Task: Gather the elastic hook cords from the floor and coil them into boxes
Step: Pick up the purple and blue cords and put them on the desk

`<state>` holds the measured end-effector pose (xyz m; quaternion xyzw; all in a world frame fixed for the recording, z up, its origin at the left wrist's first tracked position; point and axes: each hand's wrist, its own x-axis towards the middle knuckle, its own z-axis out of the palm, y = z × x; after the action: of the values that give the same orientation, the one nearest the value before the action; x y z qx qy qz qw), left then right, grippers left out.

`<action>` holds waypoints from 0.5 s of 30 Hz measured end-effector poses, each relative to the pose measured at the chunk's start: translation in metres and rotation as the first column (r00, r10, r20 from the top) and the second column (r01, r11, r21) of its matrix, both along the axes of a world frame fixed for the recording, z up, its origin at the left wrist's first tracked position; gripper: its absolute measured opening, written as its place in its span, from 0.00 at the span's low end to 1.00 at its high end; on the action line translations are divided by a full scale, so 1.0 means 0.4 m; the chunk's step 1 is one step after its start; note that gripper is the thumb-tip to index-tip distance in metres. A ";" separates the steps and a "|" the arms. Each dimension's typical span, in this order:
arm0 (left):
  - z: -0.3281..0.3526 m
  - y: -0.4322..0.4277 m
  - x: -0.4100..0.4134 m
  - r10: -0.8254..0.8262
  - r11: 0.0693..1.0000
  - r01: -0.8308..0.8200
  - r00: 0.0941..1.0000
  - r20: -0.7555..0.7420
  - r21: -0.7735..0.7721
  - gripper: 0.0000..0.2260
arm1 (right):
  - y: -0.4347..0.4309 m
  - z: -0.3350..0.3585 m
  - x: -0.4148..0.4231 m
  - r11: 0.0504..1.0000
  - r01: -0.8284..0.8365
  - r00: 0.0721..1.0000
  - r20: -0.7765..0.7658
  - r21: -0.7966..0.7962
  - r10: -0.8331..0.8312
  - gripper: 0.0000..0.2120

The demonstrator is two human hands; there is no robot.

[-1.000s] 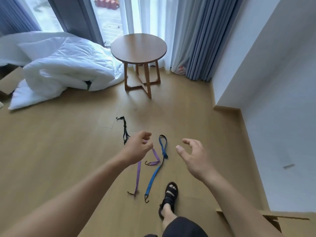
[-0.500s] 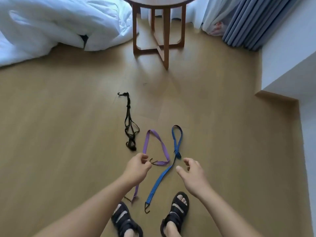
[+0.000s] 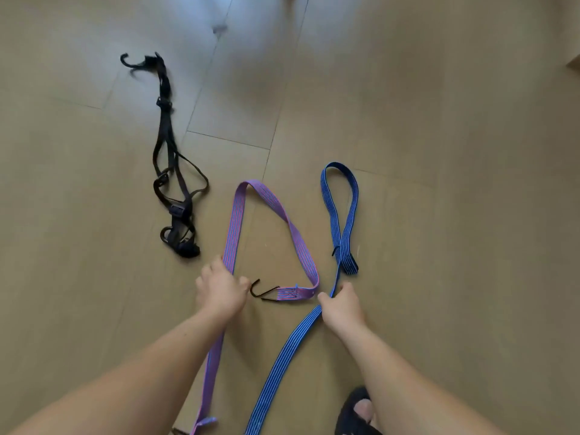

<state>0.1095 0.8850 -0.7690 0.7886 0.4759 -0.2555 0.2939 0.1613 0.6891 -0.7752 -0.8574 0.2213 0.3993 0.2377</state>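
Head camera looks straight down at a wooden floor (image 3: 439,152) where three cords lie. The left hand (image 3: 219,291) has its fingers curled round the purple cord (image 3: 233,221), right beside the cord's dark hook (image 3: 260,291). I think it holds there so the long part can lift up without the hook snagging. The right hand (image 3: 342,304) grips the blue cord (image 3: 350,215) just below its folded loop, with fingers and thumb closed on the strap. One hand for each cord means both could come up together. The black cord (image 3: 164,146) lies in a tangle well off to the left, and no hand touches it. All three cords are on the floor, and none is coiled yet. No box shows in this view, so I cannot tell where they will go. A foot in a black sandal (image 3: 354,409) stands near the blue cord's lower part.
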 end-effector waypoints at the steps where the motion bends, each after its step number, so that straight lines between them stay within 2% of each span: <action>1: -0.037 0.006 0.006 -0.013 1.000 0.013 1.000 -0.005 0.023 0.31 | 0.000 -0.041 0.003 0.999 0.016 0.999 0.037 -0.031 -0.015 0.19; 4: -0.111 0.019 0.018 -0.002 1.000 0.002 1.000 0.007 0.009 0.20 | 0.005 -0.108 0.010 0.992 0.122 0.986 0.109 0.031 -0.125 0.14; 7: -0.101 0.016 0.035 0.108 0.977 -0.077 0.983 0.150 -0.199 0.04 | 0.012 -0.097 0.020 0.964 0.216 0.969 0.088 0.156 -0.231 0.09; 8: -0.073 0.012 0.043 0.153 0.960 -0.099 0.969 0.194 -0.261 0.03 | 0.014 -0.076 0.024 0.945 0.257 0.957 0.082 0.201 -0.278 0.07; 9: -0.034 0.008 0.052 0.185 0.946 -0.115 0.959 0.216 -0.304 0.08 | 0.016 -0.045 0.029 0.920 0.304 0.940 0.080 0.247 -0.332 0.06; 11: 0.065 0.002 0.074 0.260 0.905 -0.156 0.939 0.224 -0.395 0.12 | 0.017 0.039 0.040 0.861 0.381 0.904 0.059 0.337 -0.423 0.07; 15: 0.333 -0.018 0.129 0.412 0.765 -0.210 0.886 0.213 -0.609 0.06 | 0.025 0.285 0.071 0.658 0.506 0.816 -0.062 0.558 -0.575 0.06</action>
<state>0.1611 0.8779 -0.6357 0.6040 0.4463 -0.1951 0.6308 0.1897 0.6992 -0.6610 -0.6687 0.3272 0.3042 0.5943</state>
